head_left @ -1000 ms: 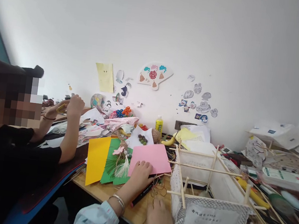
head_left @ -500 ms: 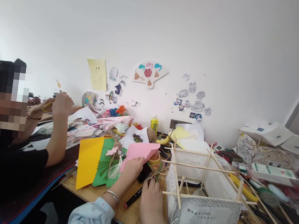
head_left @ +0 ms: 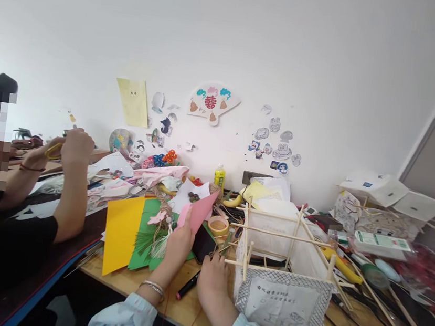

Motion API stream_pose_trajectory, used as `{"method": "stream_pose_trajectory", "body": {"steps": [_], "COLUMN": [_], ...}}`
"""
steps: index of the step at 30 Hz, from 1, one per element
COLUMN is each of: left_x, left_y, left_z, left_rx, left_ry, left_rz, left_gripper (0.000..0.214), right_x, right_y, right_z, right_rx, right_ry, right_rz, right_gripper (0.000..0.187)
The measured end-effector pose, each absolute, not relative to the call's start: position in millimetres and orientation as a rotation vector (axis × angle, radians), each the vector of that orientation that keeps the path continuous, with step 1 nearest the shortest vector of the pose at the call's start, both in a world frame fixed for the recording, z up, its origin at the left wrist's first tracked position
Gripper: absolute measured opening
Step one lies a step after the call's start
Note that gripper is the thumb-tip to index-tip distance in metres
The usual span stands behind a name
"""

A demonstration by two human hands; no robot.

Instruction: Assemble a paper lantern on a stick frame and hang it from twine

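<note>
My left hand point(head_left: 181, 240) grips a sheet of pink paper point(head_left: 198, 214), its index finger lying along the sheet. Beneath and beside that wrist are a green sheet point(head_left: 142, 251) and a yellow sheet point(head_left: 123, 233), with a tassel ornament point(head_left: 160, 243) lying on the green one. My right hand point(head_left: 213, 279) is closed, fingers curled down at the edge of a dark phone point(head_left: 204, 245); what they hold, if anything, is hidden. A black marker point(head_left: 188, 285) lies on the table between my wrists. Thin red thread hangs at the table's front edge.
To the right stands a stick frame covered with drawn-on paper point(head_left: 277, 302). Behind my hands are a tape roll point(head_left: 218, 225), a yellow bottle point(head_left: 219, 177) and white paper holding dark beads point(head_left: 193, 196). Another person's hands point(head_left: 74, 148) work at left. Clutter fills the right side.
The view has shifted slightly. My left hand has drawn back with the pink paper, which now stands more upright. My right hand has pulled away from the thin sticks, its fingers curling.
</note>
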State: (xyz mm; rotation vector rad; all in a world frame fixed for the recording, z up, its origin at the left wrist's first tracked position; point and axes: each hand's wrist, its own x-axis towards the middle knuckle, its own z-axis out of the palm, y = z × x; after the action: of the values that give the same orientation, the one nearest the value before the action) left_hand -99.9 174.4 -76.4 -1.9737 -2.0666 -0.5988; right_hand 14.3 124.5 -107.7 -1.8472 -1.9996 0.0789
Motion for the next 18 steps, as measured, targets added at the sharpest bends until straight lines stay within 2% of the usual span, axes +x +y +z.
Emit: {"method": "stream_pose_trajectory", "body": {"steps": [6, 12, 18], "left_x": [-81.2, -46.4, -29.2], "left_y": [181.2, 223.6, 252.4], "left_z": [-58.1, -34.4, -38.1], "left_rx": [-2.135, -2.513, -2.865], "left_ry": [-1.913, -1.651, -1.582], "left_rz": [-0.608, -0.618, -0.554], "left_gripper": [0.032, 0.029, 0.029], "right_x": [16.7, 27.3, 30.5], "right_y": [116.2, 101.9, 86.2], "right_z": [-96.6, -95.3, -104.8], "right_rx": [-1.847, -1.677, -1.533], "right_ry": [-1.997, -1.967, -1.881], "right_rz": [0.019, 0.030, 0.052], "right_gripper": [0.044, 0.046, 0.051]}}
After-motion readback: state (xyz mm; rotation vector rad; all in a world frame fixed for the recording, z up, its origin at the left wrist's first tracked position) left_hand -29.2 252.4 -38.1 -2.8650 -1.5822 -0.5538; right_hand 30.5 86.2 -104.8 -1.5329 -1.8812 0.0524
